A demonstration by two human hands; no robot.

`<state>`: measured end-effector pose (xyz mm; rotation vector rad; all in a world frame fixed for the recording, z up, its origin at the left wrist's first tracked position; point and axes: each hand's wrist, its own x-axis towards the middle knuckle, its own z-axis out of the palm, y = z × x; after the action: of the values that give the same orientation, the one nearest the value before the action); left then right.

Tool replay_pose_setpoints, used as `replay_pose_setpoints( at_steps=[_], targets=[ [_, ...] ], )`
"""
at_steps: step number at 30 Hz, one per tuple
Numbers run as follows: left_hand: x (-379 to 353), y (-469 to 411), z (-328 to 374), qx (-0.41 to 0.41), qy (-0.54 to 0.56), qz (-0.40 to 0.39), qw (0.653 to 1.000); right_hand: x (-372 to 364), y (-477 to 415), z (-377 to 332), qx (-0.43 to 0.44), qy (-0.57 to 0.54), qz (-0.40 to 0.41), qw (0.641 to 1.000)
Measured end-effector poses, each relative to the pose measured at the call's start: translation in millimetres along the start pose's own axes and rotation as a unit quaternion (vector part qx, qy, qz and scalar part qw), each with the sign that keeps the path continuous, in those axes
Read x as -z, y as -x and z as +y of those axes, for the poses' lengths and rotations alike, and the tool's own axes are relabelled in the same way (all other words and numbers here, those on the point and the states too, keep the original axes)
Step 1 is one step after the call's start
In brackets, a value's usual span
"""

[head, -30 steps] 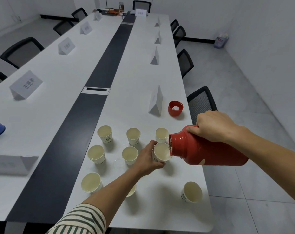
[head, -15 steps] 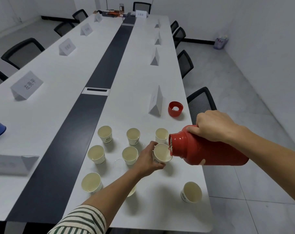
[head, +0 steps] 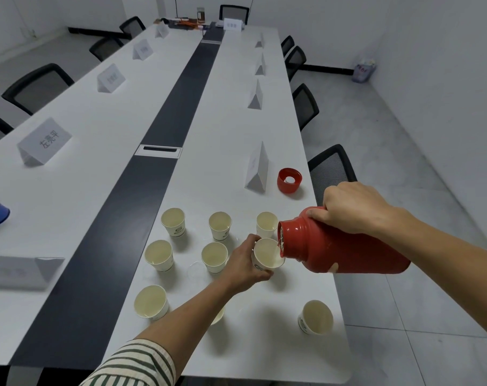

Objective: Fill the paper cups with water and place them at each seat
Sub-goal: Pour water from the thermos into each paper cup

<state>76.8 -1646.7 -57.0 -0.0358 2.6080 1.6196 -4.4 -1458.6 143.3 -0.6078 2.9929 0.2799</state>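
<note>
Near the desk's (head: 236, 140) right edge, the left hand (head: 243, 264) wraps its fingers around a paper cup (head: 267, 253), while the right hand (head: 353, 208) grips the tilted red flask (head: 339, 247), mouth touching its rim

Red flask (head: 345, 247) tipped slightly steeper; pouring continues.

red flask (head: 345, 249), green-striped sleeve (head: 136, 363)

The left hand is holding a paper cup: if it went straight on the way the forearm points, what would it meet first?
Probably the red flask, whose mouth sits right at the rim of the cup in the left hand. The neighbouring cup lies just behind; depth is unclear.
</note>
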Motion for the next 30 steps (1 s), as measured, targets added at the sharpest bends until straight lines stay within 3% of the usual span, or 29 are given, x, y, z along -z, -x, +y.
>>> replay_pose_setpoints(
  at_steps=[30],
  targets=[
    [8, 0, -3, -0.003, -0.004, -0.008, 1.0, 5, 0, -11, -0.004, 0.018, 0.001, 1.0]
  ],
)
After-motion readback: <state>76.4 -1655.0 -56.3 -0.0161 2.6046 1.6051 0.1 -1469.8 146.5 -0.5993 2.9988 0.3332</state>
